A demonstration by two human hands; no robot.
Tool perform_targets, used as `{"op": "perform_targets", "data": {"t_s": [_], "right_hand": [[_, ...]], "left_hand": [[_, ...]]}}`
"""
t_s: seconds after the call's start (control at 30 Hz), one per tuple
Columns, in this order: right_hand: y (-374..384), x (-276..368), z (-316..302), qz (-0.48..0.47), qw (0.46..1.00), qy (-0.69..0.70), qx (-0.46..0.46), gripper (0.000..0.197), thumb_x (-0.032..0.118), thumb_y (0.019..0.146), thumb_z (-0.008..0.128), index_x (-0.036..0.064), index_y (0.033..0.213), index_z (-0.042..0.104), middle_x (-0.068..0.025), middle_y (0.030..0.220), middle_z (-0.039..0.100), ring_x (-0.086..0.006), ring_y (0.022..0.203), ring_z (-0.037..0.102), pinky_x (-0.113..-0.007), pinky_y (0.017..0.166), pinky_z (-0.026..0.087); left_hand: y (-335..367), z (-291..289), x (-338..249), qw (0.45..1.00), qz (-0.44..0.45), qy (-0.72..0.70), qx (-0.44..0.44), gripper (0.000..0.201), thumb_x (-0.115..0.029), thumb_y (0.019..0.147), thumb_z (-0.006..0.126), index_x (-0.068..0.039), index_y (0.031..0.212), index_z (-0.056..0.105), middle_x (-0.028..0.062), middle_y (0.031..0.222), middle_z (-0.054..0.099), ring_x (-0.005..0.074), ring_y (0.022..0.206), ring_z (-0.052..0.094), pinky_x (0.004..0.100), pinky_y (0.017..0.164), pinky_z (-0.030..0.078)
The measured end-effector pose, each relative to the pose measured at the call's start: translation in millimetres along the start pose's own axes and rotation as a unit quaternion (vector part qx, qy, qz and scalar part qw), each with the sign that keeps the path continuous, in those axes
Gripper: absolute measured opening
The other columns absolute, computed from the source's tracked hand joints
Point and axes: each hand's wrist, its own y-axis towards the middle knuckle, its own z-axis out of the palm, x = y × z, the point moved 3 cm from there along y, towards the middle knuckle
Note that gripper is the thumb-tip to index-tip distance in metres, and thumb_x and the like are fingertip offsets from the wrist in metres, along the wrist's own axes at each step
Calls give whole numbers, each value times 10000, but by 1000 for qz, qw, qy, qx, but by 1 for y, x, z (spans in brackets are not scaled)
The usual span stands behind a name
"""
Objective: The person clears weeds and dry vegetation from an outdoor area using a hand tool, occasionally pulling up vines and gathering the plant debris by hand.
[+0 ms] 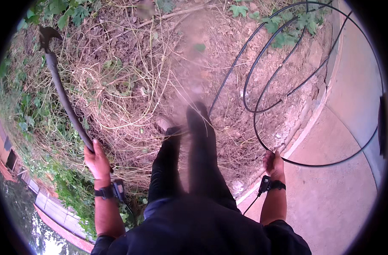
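My left hand [97, 161] is closed around the lower end of a long, slightly curved dark handle. This hand tool [66, 102] slants up to the far left, where its dark metal head [49, 37] shows a hooked blade and a second point. On the right, my right hand [274, 163] has its fingers curled at a thin black hose [258, 135], which passes through at the fingertips. The hose runs in several wide loops over the soil and the concrete. Exactly how the fingers wrap it is partly hidden.
Dry vines [117, 93] tangle over the brown soil before my legs [202, 153]. Green leafy plants [26, 110] grow along the left. A concrete edge [304, 129] borders the soil on the right, with paving [325, 191] beyond. Buildings [62, 212] show at lower left.
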Motion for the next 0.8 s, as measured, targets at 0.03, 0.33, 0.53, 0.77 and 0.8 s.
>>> {"op": "perform_targets", "data": {"t_s": [0.03,0.33,0.53,0.77,0.8], "right_hand": [[-11,6,22,-13,1000,-8,16,512,499,970,358,49,960,603,-51,707,606,-193,553,595,-279,486,491],[-94,38,152,-110,912,-321,229,547,516,928,465,36,1181,539,-99,852,652,-200,687,655,-314,593,533],[-106,36,229,-155,899,-292,287,624,533,922,468,52,1320,456,-93,931,639,-207,750,650,-312,612,523],[-94,29,259,-137,895,-276,323,667,554,917,463,55,1353,389,-94,947,635,-189,750,647,-313,603,523],[-93,28,263,-141,889,-295,321,716,587,899,467,69,1381,357,-98,995,622,-191,787,641,-309,612,510]], "left_hand": [[15,-5,-1,999,-14,-38,-5,298,-350,937,561,-71,843,512,-21,598,461,62,495,380,230,437,304],[82,-91,35,982,60,96,-150,367,-341,915,595,17,848,556,98,642,547,183,543,436,350,519,404],[27,-136,172,985,-22,169,-16,331,-291,871,644,5,782,524,150,630,558,261,523,468,398,527,420],[-39,-121,116,980,-70,178,-52,339,-288,887,622,15,784,509,160,614,542,240,534,504,384,530,432],[-34,-117,99,983,-86,154,-47,335,-292,894,615,8,785,511,138,610,539,219,538,499,370,524,431]]}}
